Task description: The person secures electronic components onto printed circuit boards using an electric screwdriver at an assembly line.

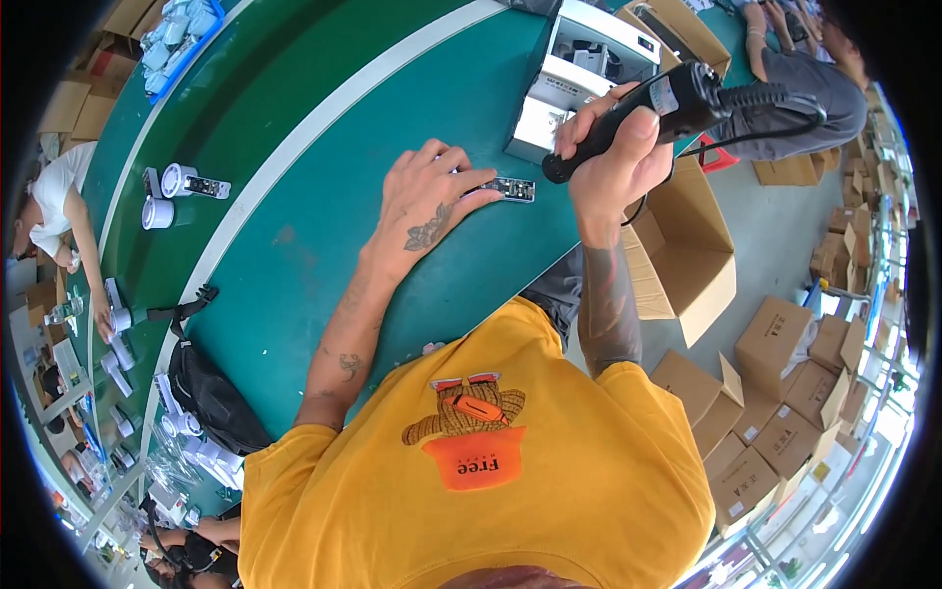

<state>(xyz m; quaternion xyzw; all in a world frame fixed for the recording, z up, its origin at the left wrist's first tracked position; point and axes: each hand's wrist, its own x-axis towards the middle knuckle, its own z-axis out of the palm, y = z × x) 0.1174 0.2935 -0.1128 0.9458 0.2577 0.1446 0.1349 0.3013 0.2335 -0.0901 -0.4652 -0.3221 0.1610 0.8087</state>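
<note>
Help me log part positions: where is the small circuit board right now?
In the head view the small circuit board lies flat on the green table, under the left hand fingertips, just left of the black electric screwdriver.

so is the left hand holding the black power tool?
No. The right hand grips the black power tool; the left hand lies flat on the green table, fingertips on a small circuit board.

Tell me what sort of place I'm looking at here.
Likely an electronics assembly workshop: a long green workbench, a black handheld electric screwdriver in the right hand, a small circuit board under the left hand, and stacked brown cardboard boxes.
</note>
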